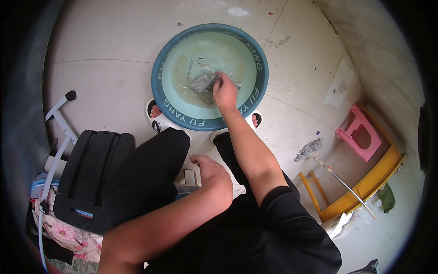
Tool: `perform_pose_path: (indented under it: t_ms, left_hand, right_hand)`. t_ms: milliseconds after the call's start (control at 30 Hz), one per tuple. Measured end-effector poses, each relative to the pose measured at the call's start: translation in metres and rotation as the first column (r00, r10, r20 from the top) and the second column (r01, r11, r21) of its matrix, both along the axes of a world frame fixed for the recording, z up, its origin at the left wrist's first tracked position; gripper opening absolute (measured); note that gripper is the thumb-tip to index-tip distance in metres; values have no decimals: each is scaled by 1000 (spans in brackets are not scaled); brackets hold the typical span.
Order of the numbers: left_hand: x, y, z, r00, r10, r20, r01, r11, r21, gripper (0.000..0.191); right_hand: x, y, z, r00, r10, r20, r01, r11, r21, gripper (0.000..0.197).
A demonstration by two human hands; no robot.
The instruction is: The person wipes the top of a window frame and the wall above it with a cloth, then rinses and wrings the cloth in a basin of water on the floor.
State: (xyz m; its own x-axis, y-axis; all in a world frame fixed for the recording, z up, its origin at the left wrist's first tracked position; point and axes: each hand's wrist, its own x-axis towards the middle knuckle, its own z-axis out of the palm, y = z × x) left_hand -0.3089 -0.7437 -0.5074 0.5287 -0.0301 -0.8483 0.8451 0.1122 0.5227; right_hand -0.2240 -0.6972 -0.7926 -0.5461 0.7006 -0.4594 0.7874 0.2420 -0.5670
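Observation:
In front of me a round blue-green plastic basin point(210, 125) with white lettering on its rim holds shallow, slightly cloudy water. My right hand point(226, 92) reaches into it and grips the edge of a crumpled, shiny grey piece point(202, 83), which may be plastic film or cloth. Small dark and tan scraps point(204, 64) show in the water beyond it. Between my knees, my left hand point(214, 171) hangs with bent fingers, apart from the basin. Its palm side is hidden, and nothing shows in it.
White slippers point(155, 125) are on my feet against the basin. At left are a black slatted panel point(92, 167), a pale metal frame point(63, 125) and floral fabric point(63, 229). A grey mop point(309, 150), a pink plastic stool point(368, 144) and a yellow frame point(366, 186) stand at right.

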Motion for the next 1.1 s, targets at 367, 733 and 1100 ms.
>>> perform_pose_path:
  t_ms: [367, 733, 1100]
  left_hand:
    - [-4, -6, -3, 999, -53, -2, 54, 998, 34, 61]
    - [-7, -9, 11, 999, -13, -30, 14, 999, 34, 61]
    - [-12, -1, 20, 998, -63, 0, 63, 996, 60, 64]
  right_hand:
    - [-31, 2, 43, 821, 144, 553, -223, 972, 79, 55]
    - [-27, -30, 15, 783, 515, 349, -495, 856, -151, 27]
    - [-10, -47, 6, 986, 41, 163, 2, 967, -255, 27]
